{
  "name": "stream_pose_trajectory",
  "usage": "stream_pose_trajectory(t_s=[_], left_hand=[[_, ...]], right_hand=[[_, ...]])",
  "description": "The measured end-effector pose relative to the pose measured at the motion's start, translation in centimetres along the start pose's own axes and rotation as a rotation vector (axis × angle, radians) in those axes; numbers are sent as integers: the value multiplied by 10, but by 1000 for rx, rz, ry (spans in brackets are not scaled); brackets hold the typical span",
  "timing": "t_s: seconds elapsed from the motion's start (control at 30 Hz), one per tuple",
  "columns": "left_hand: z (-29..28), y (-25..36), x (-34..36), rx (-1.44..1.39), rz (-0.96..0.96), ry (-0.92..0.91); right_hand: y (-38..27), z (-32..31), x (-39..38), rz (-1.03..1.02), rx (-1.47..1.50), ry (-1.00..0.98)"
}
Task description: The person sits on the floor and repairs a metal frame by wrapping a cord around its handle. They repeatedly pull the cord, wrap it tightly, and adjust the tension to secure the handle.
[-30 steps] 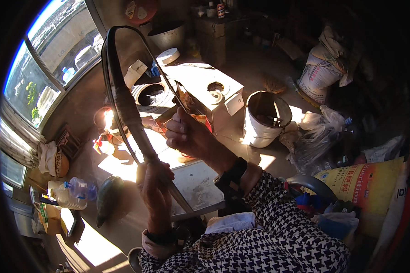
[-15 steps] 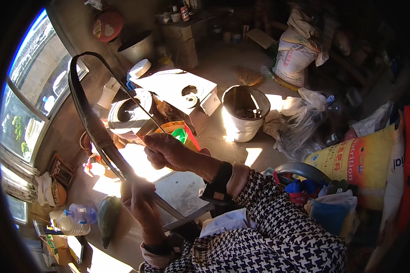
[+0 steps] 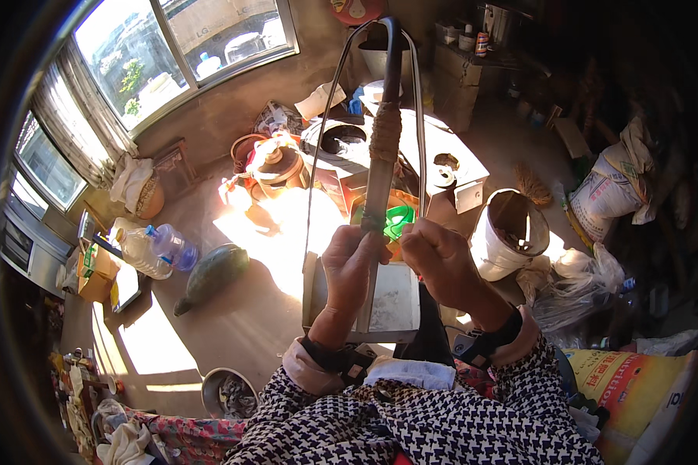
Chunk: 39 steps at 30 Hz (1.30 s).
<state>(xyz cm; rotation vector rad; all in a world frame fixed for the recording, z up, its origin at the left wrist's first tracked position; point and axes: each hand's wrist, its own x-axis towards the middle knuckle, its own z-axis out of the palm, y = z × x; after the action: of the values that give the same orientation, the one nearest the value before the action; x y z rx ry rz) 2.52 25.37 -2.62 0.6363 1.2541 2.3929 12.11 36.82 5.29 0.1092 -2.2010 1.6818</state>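
Observation:
A long pale bar (image 3: 379, 174) stands upright in front of me, its upper part dark and bound with cord-like wrapping. My left hand (image 3: 345, 271) is closed around its lower part. From the bar's top a thin dark strap (image 3: 419, 124) loops down on both sides. Beside the bar, at the same height, my right hand (image 3: 446, 260) is closed at the lower end of the strap's right side; its fingers partly hide what they grip. Below my hands sits a shallow grey tray-like piece (image 3: 395, 302) with a raised rim, partly covered by hands and bar.
A white bucket (image 3: 492, 256) stands to the right, near a full sack (image 3: 613, 182) and plastic bags (image 3: 589, 287). Ahead is a sunlit white metal stove-like unit (image 3: 461, 167). A green gourd (image 3: 213, 275), a water bottle (image 3: 171, 246) and a metal basin (image 3: 209, 391) lie left.
The bar has swung from leaning left to nearly upright in front of me. My right hand has moved level with my left. The view has turned left.

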Motion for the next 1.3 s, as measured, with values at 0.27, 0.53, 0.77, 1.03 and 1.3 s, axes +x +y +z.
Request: stream_pose_trajectory(t_s=[0.27,0.53,0.77,1.03,1.3], left_hand=[[-7,-2,-3,514,359,-45],[5,-53,5,384,342,135],[3,-37,-1,566,515,340],[-1,-33,-14,369,228,139],[9,-21,-23,230,136,196]], right_hand=[[-24,23,27,-467,-430,-183],[-24,72,80,-251,-539,-273],[38,97,99,-652,-678,-367],[53,152,124,-210,-1183,-213],[93,142,135,-578,-1278,278]])
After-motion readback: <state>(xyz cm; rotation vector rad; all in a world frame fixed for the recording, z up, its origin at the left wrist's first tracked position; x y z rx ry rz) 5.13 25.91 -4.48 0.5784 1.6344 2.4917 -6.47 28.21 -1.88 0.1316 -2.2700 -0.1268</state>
